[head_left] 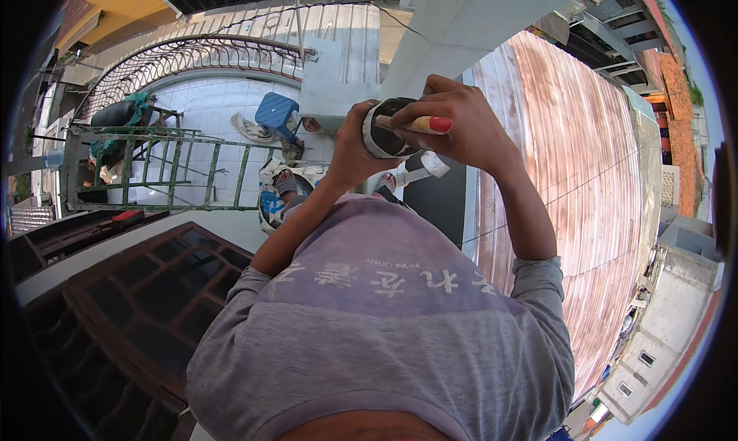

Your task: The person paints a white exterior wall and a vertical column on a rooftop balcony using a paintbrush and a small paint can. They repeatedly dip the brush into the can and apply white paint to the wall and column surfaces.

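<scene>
My left hand [350, 155] is wrapped round the side of a small round paint can [372, 140], holding it up in front of my chest. The can's rim is pale and smeared, and its inside looks dark. From the right, my right hand [469, 126] reaches over the can with its fingers closed on a paintbrush [429, 124]. The brush has a light wooden handle with a red end, which points right. Its other end is inside the can's mouth, and the bristles cannot be made out.
A pale pillar [453, 38] rises just beyond my hands. To the right, a rusty corrugated roof [573, 187] lies lower down. A green metal frame [188, 140], a blue plastic stool [277, 112] and a curved railing [223, 51] are on the left. My feet rest on a paint-splashed surface.
</scene>
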